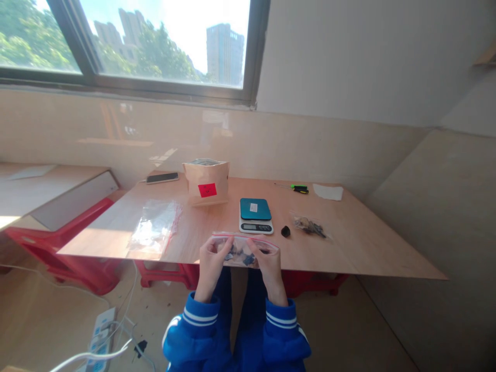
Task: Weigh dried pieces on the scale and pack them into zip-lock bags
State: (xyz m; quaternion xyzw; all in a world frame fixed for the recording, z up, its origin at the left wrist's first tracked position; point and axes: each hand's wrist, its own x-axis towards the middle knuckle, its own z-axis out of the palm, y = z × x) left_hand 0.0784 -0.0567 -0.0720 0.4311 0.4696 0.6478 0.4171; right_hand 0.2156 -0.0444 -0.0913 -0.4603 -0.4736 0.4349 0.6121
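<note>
A clear zip bag (pixel 241 255) with a red seal strip hangs at the table's front edge, and dark and brown pieces lie inside it. My left hand (pixel 215 256) pinches its top edge on the left, thumb along the strip. On the other side my right hand (pixel 267 258) grips the same edge, thumb pointing inward. Just beyond the bag stands a kitchen scale (pixel 256 213) with a blue-green plate. Right of the scale lies a small black lump (pixel 285 231). Farther right rests a second clear bag (pixel 310 226) with dark brown pieces in it.
A stack of clear bags (pixel 153 227) lies on the left of the wooden table (pixel 372 243). Behind stand a kraft pouch (pixel 207 181) with a red label and a phone (pixel 162 178). Screwdrivers (pixel 296 188) and white paper (pixel 328 192) lie at the back right. Red stools (pixel 166 274) are underneath.
</note>
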